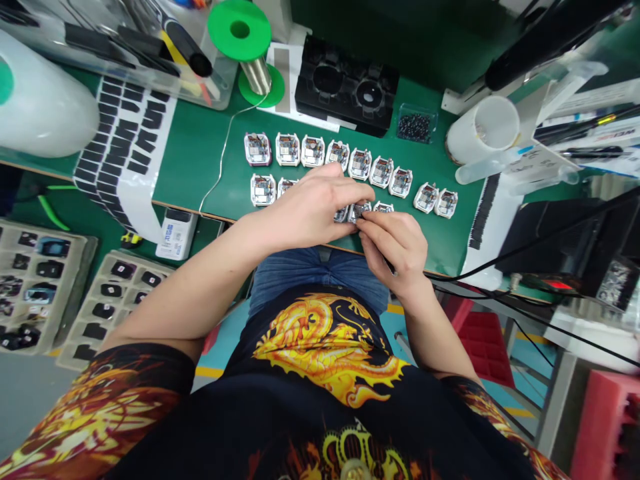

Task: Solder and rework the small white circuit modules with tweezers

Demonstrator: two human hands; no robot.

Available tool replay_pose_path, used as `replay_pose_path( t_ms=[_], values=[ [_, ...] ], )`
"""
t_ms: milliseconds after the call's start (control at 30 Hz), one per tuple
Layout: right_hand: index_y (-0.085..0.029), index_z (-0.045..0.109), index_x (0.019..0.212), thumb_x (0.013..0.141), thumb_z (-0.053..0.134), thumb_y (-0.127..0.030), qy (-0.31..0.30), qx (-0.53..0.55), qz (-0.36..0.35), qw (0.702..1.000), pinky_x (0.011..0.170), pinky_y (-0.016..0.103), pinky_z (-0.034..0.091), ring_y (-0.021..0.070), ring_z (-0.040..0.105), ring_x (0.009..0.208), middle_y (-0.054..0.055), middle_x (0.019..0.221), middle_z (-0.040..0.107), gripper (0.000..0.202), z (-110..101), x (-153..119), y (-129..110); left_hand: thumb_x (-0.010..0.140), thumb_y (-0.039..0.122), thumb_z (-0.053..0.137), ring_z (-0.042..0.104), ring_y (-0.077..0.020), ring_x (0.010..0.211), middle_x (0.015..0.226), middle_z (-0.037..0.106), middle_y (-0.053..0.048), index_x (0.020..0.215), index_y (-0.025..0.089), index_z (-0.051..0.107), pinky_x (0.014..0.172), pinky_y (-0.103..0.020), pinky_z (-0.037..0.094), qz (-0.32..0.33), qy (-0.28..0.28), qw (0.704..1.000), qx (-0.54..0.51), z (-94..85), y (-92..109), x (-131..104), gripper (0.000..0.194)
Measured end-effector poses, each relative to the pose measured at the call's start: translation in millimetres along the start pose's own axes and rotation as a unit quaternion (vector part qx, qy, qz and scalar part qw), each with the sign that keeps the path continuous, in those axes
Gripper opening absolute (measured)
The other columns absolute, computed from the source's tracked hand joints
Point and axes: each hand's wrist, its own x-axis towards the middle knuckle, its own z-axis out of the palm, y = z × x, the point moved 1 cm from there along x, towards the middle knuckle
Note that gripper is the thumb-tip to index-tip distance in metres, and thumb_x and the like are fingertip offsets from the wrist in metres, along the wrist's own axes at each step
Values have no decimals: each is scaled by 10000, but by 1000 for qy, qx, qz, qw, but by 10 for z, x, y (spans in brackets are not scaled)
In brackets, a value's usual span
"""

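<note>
Two rows of small white watch-like cases with exposed circuits lie on the green work mat [200, 147]. My left hand [317, 203] reaches over the front row, its thumb and fingers closed around the sides of one case [358, 212]. From the right, my right hand [397, 250] meets it, with thumb and forefinger pinched at that same case's right edge; whether a tiny part is between them is too small to tell. Another case [383, 207] sits just beyond my right fingers. In the back row a case with a reddish side [257, 149] stands at the left end.
A green solder spool [240, 30], a black fixture [345, 87], a small box of black screws [416, 125] and a white cup [483, 130] stand behind. Cables [480, 270] cross the right side. Parts trays [93, 267] lie at left.
</note>
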Motion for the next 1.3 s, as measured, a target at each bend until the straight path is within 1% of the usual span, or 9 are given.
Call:
replay_pose_path(
  t_ms=[133, 400, 567, 700, 833, 933, 1033, 1133, 1300],
  values=[
    [-347, 713, 1485, 1019, 758, -147, 23, -3, 12, 1000, 968, 498, 680, 282, 830, 1160, 62, 1366, 858, 509, 9, -21, 9, 1003, 258, 716, 646, -288, 1040, 1141, 829, -56, 1300, 265, 760, 1004, -469, 489, -1, -5, 1000, 1, -15, 13, 10, 300],
    [-291, 776, 1358, 1013, 747, -126, 62, -7, 31, 998, 936, 476, 691, 272, 857, 1082, 81, 1248, 885, 383, 3, 12, -19, 994, 246, 727, 642, -283, 1025, 1128, 824, -55, 1283, 246, 757, 988, -460, 490, 6, -7, 1000, 10, -19, 11, 11, 290],
    [-288, 816, 1271, 1013, 749, -126, 115, 40, 59, 991, 925, 466, 689, 263, 874, 1037, 66, 1160, 899, 311, -130, 56, -27, 986, 236, 735, 650, -289, 1050, 1163, 826, -59, 1312, 256, 750, 1009, -468, 482, 1, -11, 1000, 7, -27, 20, 6, 328],
    [-297, 836, 1183, 1020, 758, -178, 130, 33, 88, 987, 883, 455, 692, 256, 883, 983, 41, 1090, 904, 217, -248, 24, 34, 991, 218, 730, 656, -287, 1066, 1225, 828, -66, 1338, 255, 737, 1018, -461, 485, 5, -15, 1000, 13, -54, 47, 1, 350],
    [-279, 836, 1172, 1008, 758, -141, 116, 49, 80, 989, 874, 440, 694, 243, 877, 973, 46, 1064, 901, 228, -260, -37, 76, 1003, 215, 728, 685, -298, 1191, 1348, 808, -78, 1391, 245, 715, 1088, -469, 488, 21, -1, 1000, 4, -44, 97, 17, 390],
    [-277, 830, 1194, 1004, 755, -124, 104, 56, 69, 991, 881, 441, 693, 240, 872, 989, 52, 1091, 899, 255, -243, -59, 78, 1013, 217, 725, 702, -297, 1266, 1426, 787, -79, 1444, 237, 690, 1146, -483, 480, 28, 20, 999, -10, 23, 151, 71, 433],
    [-280, 822, 1220, 1012, 744, -131, 90, 59, 69, 992, 887, 457, 690, 246, 865, 1005, 59, 1126, 895, 268, -237, -73, 82, 1014, 210, 727, 717, -286, 1218, 1421, 801, -70, 1457, 238, 688, 1117, -478, 493, 35, 21, 999, -7, 117, 199, 150, 445],
    [-294, 812, 1264, 1017, 739, -133, 71, 54, 71, 993, 920, 482, 689, 259, 858, 1052, 58, 1173, 890, 304, -228, -95, 95, 1008, 211, 742, 690, -284, 1114, 1323, 836, -59, 1409, 235, 721, 1035, -464, 514, 29, 14, 999, 8, 190, 218, 212, 403],
    [-289, 801, 1305, 1003, 766, -114, 58, 40, 54, 996, 918, 482, 685, 264, 841, 1072, 67, 1217, 881, 351, -195, -128, 118, 1003, 188, 724, 649, -276, 1046, 1202, 854, -42, 1369, 246, 741, 982, -453, 522, 22, 18, 1000, 4, 234, 205, 245, 371]
  ],
)
